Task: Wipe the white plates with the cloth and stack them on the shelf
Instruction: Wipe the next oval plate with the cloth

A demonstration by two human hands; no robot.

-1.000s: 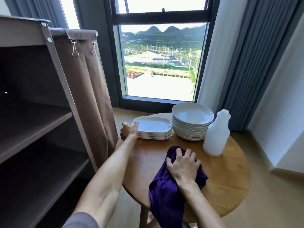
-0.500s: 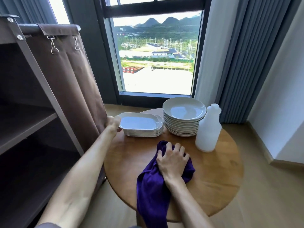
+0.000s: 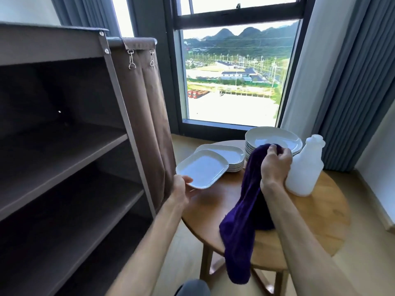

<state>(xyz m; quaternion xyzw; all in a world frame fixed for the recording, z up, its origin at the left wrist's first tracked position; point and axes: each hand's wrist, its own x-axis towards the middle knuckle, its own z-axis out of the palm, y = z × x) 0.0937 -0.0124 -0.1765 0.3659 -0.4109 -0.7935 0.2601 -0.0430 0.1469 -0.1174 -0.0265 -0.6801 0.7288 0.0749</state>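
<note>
The round wooden table has bare wood near its front edge, at 6 o'clock. At 9 o'clock stands the brown shelf, close beside the table's left rim.

The left hand pinches one rectangular plate by its near corner, tilted, held above the table's left edge. More rectangular plates and round plates sit stacked at 12 o'clock.

The right hand grips the purple cloth, which hangs down past the table's front rim. A white bottle stands just beside it, at 3 o'clock.
</note>
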